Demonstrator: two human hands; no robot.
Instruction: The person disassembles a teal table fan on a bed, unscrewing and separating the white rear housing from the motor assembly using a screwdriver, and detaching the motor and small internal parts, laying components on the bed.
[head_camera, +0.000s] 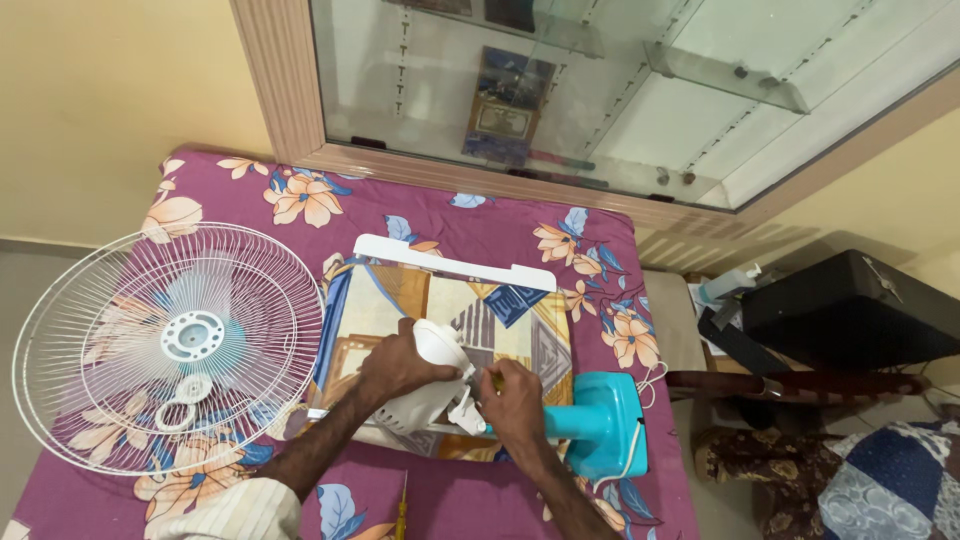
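On purple floral bedsheet (480, 225) | glass cabinet (600, 90) behind | yellow walls (100, 90)

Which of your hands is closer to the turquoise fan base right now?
Right. The right hand sits at the neck beside the turquoise fan base, about touching it. The left hand rests on the white motor housing, farther away.

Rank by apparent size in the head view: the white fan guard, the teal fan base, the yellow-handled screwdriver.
1. White fan guard, by far the largest.
2. Teal fan base.
3. Yellow-handled screwdriver, smallest, though cut off by the picture's bottom edge.
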